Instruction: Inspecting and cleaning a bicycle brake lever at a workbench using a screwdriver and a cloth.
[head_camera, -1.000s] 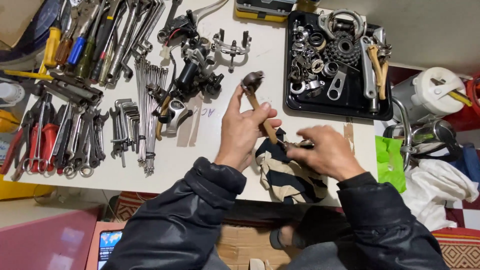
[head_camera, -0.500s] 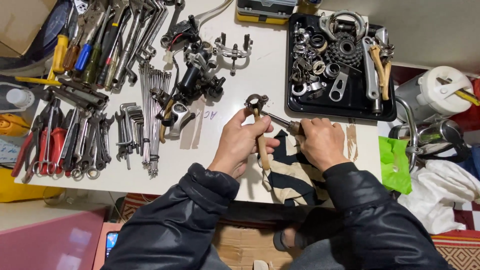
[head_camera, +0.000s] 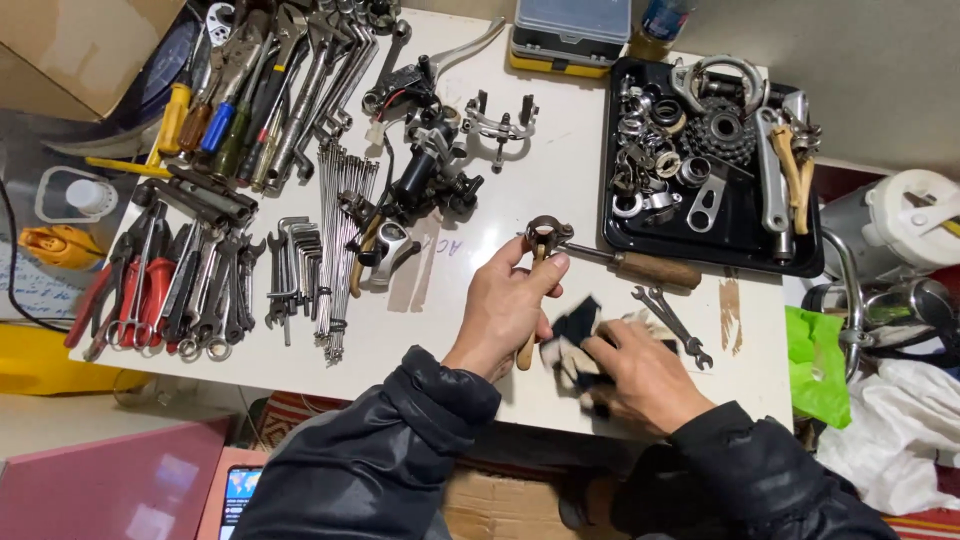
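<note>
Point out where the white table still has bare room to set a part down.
Bare white table lies between the brake caliper and the black tray. A smaller patch sits below the hex keys, left of the left hand. The table's left half, with pliers and spokes, is crowded.

The left hand (head_camera: 505, 310) grips a wooden-handled tool (head_camera: 530, 320), whose upper end meets a round metal clamp (head_camera: 547, 231) on the white table (head_camera: 560, 160). The right hand (head_camera: 645, 375) presses on a dark-and-white rag (head_camera: 575, 335) just beside the left hand. A wood-handled screwdriver (head_camera: 640, 268) lies behind the hands, with two wrenches (head_camera: 672, 322) near the right hand. A black tray (head_camera: 735, 235) of metal parts, a sprocket (head_camera: 722, 128) among them, sits at the far right. Brake parts (head_camera: 430, 170) lie in the middle, spokes (head_camera: 340, 240) and hex keys (head_camera: 290, 265) beside them, and pliers (head_camera: 130, 290) and screwdrivers (head_camera: 210, 100) fill the left.
</note>
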